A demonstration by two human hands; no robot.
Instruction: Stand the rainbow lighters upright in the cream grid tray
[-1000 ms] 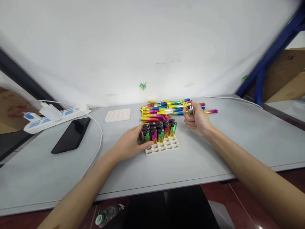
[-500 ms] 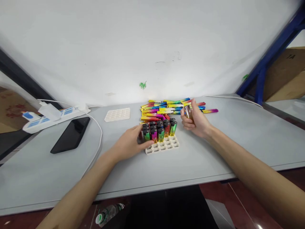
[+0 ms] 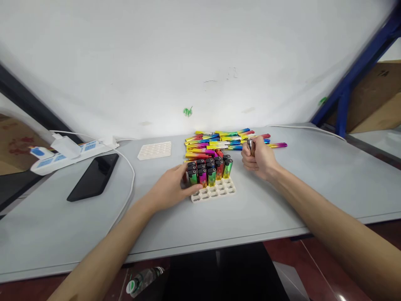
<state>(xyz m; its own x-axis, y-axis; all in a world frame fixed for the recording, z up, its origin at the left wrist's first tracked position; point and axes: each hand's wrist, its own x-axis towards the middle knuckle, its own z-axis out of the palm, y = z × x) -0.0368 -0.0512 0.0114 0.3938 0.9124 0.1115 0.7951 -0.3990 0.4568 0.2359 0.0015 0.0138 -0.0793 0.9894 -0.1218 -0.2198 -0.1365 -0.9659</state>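
My left hand (image 3: 169, 186) curls round the left end of a group of black-topped lighters (image 3: 211, 177), thumb in front and fingers behind. The lighters stand upright in rows in a cream tray with slots (image 3: 216, 193); its front slots hold nothing. To the right of the tray, my right hand (image 3: 261, 159) is closed in a fist round a single lighter (image 3: 251, 146), thumb by its top. Most of that lighter is hidden by the fingers. Behind the tray lies a pile of shiny, multicoloured long pieces (image 3: 219, 144), partly covered by my right hand.
A second white slotted tray (image 3: 155, 150) lies at back left. Farther left are a black phone (image 3: 94, 177), a white cable (image 3: 133, 175) and a power strip with plugs (image 3: 72, 156). A white wall (image 3: 200, 62) bounds the table's back. Below is a plastic bottle (image 3: 145, 279).
My right thumb has come down from its raised position onto the top of the lighter, and the fist has turned and lowered slightly. My left hand stays in place.
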